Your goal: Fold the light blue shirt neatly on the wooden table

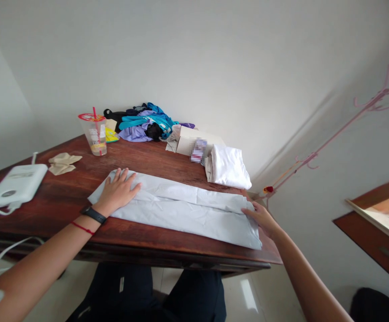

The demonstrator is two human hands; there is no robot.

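A pale grey cloth [181,210], folded into a long strip, lies across the front of the wooden table. My left hand [119,190] rests flat on the strip's left end with its fingers spread. At the right end, my right hand [261,217] grips the cloth's edge, thumb and fingertips on the fabric; part of the fingers is hidden under the cloth. Just beyond that end sits a stack of folded white cloth [230,165].
Along the back lie a heap of clothes [147,123] and a white box [197,136]. A plastic cup with a straw [95,136], a crumpled napkin [63,163] and a white corded device [16,185] occupy the left. A pink coat stand [315,154] leans across the right side.
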